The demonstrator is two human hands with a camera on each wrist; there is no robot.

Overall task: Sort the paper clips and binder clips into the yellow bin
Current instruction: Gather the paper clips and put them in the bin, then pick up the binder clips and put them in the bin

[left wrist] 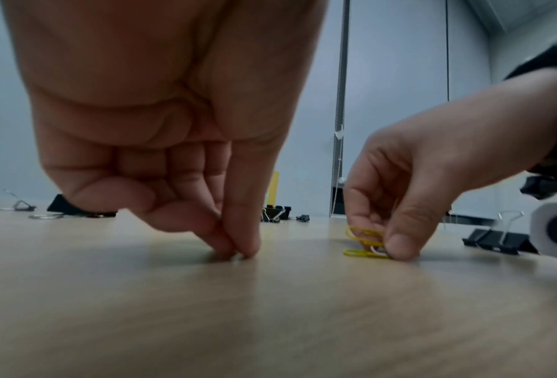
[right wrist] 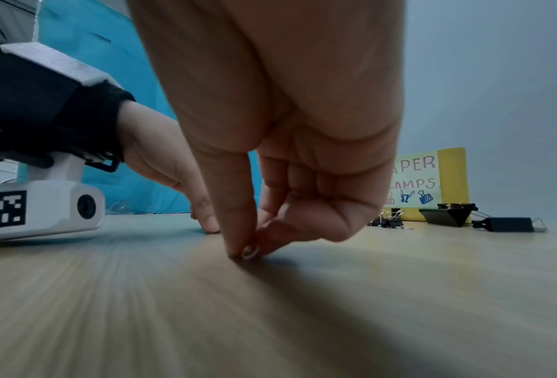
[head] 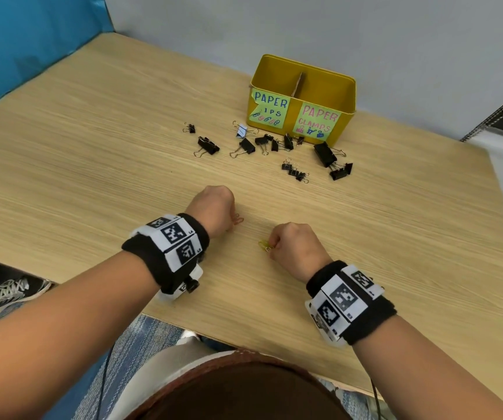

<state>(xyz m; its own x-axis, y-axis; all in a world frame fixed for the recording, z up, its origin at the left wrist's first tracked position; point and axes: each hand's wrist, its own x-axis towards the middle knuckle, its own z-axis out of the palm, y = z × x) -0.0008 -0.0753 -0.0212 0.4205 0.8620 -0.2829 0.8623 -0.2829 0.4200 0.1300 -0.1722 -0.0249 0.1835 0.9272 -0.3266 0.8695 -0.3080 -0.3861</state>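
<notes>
The wooden table (head: 92, 153) carries everything, and at its far side stands the yellow bin (head: 339, 95), split by a cardboard divider (head: 298, 83) into two compartments; whether anything lies inside cannot be told from these views. Its front bears two green hand-lettered notes: the left one (head: 270, 108) reads "PAPER" above a partly torn "…IPS" with little clip drawings, the right one (head: 317, 121) "PAPER CLAMPS" in pink with small blue and pink clamp sketches. Black binder clips (head: 245, 146) lie scattered on the table just in front of the bin, untouched, so the sorting looks to be at an early stage with paper clips being gathered first. Near the front edge the left hand (head: 214, 209) is curled, thumb and forefinger tips pressed together on the tabletop at an orange paper clip (head: 238, 220); whether the clip is truly caught cannot be told. The right hand (head: 297, 245) pinches yellow paper clips (left wrist: 364, 241), one lifted in the fingers, another flat on the wood beneath them. The next move probably calls for nails under the flat wire, a lift, then a carry to the left compartment.
</notes>
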